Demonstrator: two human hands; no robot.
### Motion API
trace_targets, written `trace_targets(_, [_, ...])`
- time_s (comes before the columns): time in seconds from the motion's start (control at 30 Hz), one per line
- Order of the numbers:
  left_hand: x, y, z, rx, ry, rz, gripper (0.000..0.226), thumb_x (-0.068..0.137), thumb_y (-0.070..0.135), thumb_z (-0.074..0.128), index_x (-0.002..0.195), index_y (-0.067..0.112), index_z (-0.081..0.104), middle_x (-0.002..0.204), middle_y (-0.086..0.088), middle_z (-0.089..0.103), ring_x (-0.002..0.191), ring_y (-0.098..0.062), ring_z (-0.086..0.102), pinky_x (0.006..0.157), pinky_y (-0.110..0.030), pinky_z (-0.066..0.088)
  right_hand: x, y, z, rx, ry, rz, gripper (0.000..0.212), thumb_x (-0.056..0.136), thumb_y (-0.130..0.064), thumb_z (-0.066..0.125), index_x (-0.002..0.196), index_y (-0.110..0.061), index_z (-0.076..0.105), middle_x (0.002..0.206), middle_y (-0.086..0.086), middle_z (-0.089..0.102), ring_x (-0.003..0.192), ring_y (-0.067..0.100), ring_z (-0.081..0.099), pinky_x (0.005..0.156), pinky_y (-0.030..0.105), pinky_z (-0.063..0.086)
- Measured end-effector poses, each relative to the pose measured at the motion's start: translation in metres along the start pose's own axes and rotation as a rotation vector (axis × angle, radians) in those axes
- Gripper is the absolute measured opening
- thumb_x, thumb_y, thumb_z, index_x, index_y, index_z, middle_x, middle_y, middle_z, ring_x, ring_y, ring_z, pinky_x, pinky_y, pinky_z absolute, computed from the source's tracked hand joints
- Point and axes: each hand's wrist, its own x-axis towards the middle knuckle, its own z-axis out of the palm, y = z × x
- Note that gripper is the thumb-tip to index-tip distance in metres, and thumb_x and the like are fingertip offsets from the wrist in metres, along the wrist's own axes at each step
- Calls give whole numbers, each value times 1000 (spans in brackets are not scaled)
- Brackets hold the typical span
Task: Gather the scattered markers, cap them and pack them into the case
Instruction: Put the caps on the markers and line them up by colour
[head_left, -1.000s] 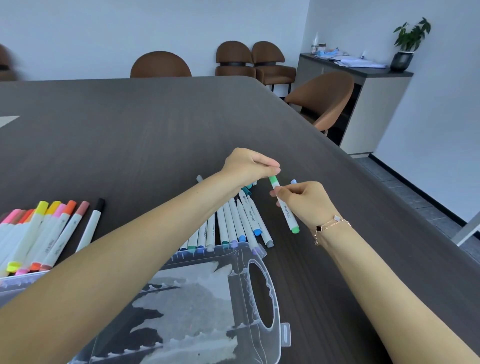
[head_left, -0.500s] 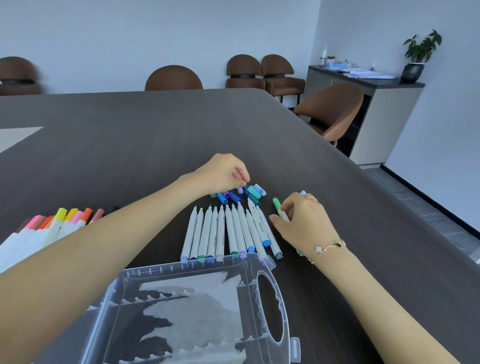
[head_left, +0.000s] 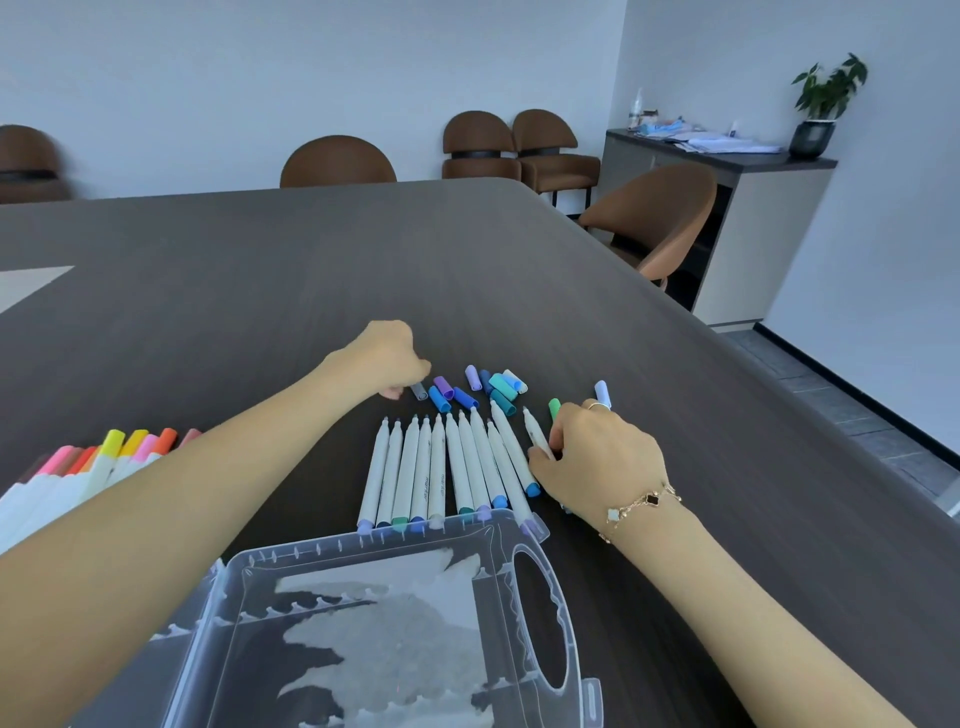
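Mostly uncapped markers (head_left: 447, 467) lie in a row, seemingly

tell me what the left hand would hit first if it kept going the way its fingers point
Probably the small grey cap just off the left hand fingertips, then the loose blue and purple caps beyond it; whether they already touch is unclear.

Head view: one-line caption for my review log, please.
Left hand reaches the loose caps while right hand grips an uncapped marker beside the marker row, behind the clear case.
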Motion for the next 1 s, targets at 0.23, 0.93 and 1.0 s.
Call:
trace_targets(0.23, [-4,2,7,-139,-141,-82,16,90,14,58,77,6,58,73,-7,60,62,-14,60,55,-19,51,4,5,-3,58,-43,94,29,86,-41,54,86,-15,67,82,2,65,76,16,63,59,24,45])
trace_targets(0.93, [-1,-7,7,-72,-128,141,33,95,34,51,102,5,67,94,-11,67,88,-20,66,68,-21,51,7,17,-11,571,-116,163,19,85,-33,62,84,-16,69,83,2,68,79,16,64,74,30,54])
trace_targets(1.0, [-2,-7,9,-60,-126,198,30,95,31,53,98,5,68,94,-10,67,81,-18,62,65,-21,50,7,17,-12,562,-125,170,19,85,-32,61,83,-15,68,83,2,70,81,17,65,73,29,53])
